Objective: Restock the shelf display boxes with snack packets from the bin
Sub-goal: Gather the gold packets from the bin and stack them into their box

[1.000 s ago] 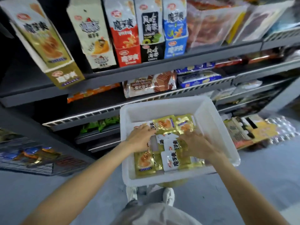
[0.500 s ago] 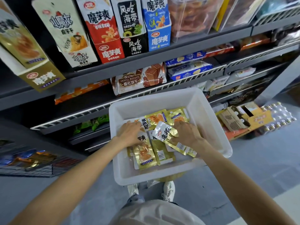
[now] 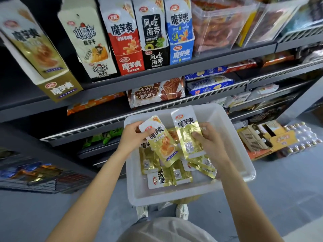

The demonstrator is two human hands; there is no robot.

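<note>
A white plastic bin sits below me with several gold-and-white snack packets lying in it. My left hand grips one gold packet by its top, lifted and tilted above the pile. My right hand holds a second gold packet upright, with more packets fanned out beneath it. On the top shelf stand tall display boxes: a gold one at the left, tilted, then a cream one, a red one, a black one and a blue one.
Clear tubs of snacks stand to the right of the boxes. A wafer biscuit pack and blue packs lie on the lower shelf. Cardboard boxes and wrapped bottles sit on the floor at right. A wire basket hangs at left.
Both hands have risen from the pile, each lifting a gold packet. The view has tilted up, bringing the bin and shelf boxes closer.
</note>
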